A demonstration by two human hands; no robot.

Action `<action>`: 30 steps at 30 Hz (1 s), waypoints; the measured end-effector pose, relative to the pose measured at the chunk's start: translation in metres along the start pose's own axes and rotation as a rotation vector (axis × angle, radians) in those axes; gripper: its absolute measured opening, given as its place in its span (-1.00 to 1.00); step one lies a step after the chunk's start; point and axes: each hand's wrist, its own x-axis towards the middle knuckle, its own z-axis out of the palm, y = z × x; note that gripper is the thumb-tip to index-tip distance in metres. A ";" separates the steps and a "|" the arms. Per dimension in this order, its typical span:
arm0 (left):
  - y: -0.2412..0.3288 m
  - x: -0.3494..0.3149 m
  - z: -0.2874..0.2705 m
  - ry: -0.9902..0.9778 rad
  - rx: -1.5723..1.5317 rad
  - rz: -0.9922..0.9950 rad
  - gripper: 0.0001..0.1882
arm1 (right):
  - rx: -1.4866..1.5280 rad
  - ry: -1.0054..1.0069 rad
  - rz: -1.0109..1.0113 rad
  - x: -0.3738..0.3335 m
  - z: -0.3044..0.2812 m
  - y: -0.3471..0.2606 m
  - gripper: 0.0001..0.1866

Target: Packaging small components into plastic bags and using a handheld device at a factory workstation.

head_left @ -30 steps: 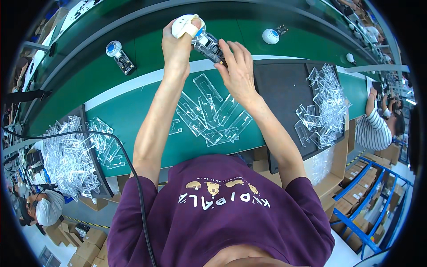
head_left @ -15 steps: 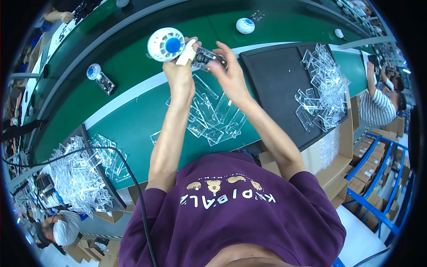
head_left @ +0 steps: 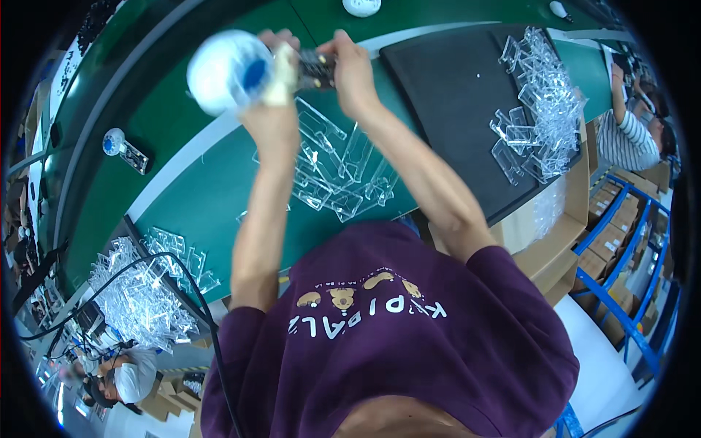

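My left hand (head_left: 272, 109) grips a handheld fan (head_left: 225, 71) near its neck. The fan has a round white head with a blue hub, smeared by motion, pointing left. A pale cream strip (head_left: 282, 74) shows at my left thumb; whether it is a finger cover or part of the fan I cannot tell. From the neck a dark circuit-board handle (head_left: 315, 70) runs right. My right hand (head_left: 353, 77) is closed on the handle's far end, its fingertips partly hidden. Just below both hands, several clear plastic frames (head_left: 343, 171) lie loose on the green table.
A black mat (head_left: 445, 102) on the right bears a heap of clear frames (head_left: 548, 109); another heap (head_left: 142, 299) is at the lower left. A second fan (head_left: 115, 142) lies on the green belt. A black cable (head_left: 208, 310) hangs by my left arm. A co-worker in stripes (head_left: 628, 139) is far right.
My right hand, open beside the handle before, has closed on its end. Both hands and the fan have shifted left and away in the picture, and the fan head has turned. The whole view has shifted.
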 end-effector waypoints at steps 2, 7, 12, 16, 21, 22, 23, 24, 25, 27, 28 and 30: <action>-0.026 0.043 -0.019 -0.009 -0.070 -0.225 -0.69 | -0.247 -0.193 0.002 0.018 -0.011 -0.002 -0.61; -0.055 0.156 -0.146 0.144 0.653 -0.192 -0.63 | -0.959 -0.654 -0.769 -0.018 -0.084 0.017 -0.84; -0.058 0.134 -0.076 0.063 1.186 0.164 -0.34 | -1.207 -0.883 -1.055 -0.032 -0.095 0.026 -0.74; -0.135 0.119 -0.010 -0.091 1.164 -0.229 -0.12 | -1.371 -1.142 -0.916 -0.035 -0.098 0.017 -0.66; -0.142 0.122 0.035 -0.141 1.260 -0.260 -0.14 | -1.303 -1.068 -0.735 -0.052 -0.128 0.011 -0.65; -0.136 0.119 0.033 -0.136 1.265 -0.250 -0.14 | -1.189 -0.987 -0.704 -0.052 -0.133 0.010 -0.66; -0.129 0.112 0.026 -0.205 1.351 -0.052 -0.17 | -1.183 -0.987 -0.717 -0.050 -0.138 0.005 -0.66; -0.120 0.103 0.021 -0.274 1.425 0.147 -0.20 | -0.955 -0.922 -0.304 -0.046 -0.137 -0.017 -0.66; -0.111 0.095 0.014 -0.340 1.493 0.348 -0.23 | -0.710 -0.835 0.091 -0.044 -0.136 -0.038 -0.66; -0.072 0.083 0.018 -0.261 1.278 0.296 -0.23 | -0.458 -0.717 0.475 -0.041 -0.141 -0.051 -0.66; -0.049 0.079 0.021 -0.188 1.068 0.243 -0.23 | -0.383 -0.681 0.315 -0.033 -0.143 -0.048 -0.64; -0.028 0.070 0.013 -0.093 0.864 0.200 -0.23 | -0.310 -0.665 0.148 -0.028 -0.130 -0.054 -0.61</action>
